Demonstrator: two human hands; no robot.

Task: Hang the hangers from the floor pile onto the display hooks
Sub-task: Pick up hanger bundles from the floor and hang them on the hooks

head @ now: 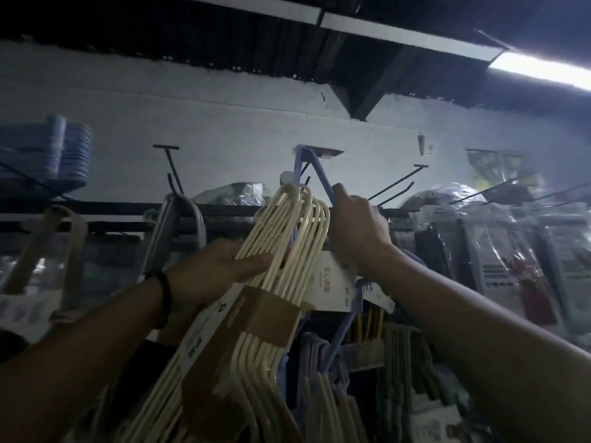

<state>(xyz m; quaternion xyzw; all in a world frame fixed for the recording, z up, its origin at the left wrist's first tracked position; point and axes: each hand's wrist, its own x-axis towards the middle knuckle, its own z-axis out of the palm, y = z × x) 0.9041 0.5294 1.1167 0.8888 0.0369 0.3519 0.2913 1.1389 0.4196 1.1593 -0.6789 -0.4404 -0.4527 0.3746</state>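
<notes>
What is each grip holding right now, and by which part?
The left-hand grip holds the cream hanger bundle by its necks, just below the hooks. The right-hand grip holds the purple hanger on its slanted upper bar.

Location: a dimly lit retail shop. Indicators: wire hooks (396, 183) project from the wall (224, 123). Hangers (256, 314) come in card-banded, labelled bundles. A handwritten price tag (367, 287) is visible. Plastic-wrapped goods (499, 251) hang in rows.
</notes>
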